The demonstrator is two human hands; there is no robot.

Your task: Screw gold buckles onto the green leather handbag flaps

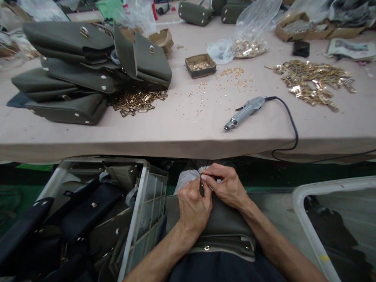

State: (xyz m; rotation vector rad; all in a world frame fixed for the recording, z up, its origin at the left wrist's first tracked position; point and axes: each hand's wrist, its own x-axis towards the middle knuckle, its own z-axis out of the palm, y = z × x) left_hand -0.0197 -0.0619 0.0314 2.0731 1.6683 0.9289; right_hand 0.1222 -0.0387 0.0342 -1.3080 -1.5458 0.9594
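An olive-green handbag (226, 219) lies across my lap below the table edge. My left hand (194, 201) is closed at the bag's far edge, its thumb and finger pinching a small dark and gold metal fitting (201, 184). My right hand (225, 182) meets it there, thumb and forefinger pressed together at the top of the same fitting. Whether the right fingers also hold a tiny part is too small to make out. A silver snap (206, 248) shows on the near side of the bag.
On the table (147, 135) lie a corded electric screwdriver (245, 111), a pile of gold plates (317, 80), dark gold fittings (138, 101), a small box of screws (200, 65) and stacked green handbags (70, 74). Crates with bags stand left (143, 219) and right (305, 219).
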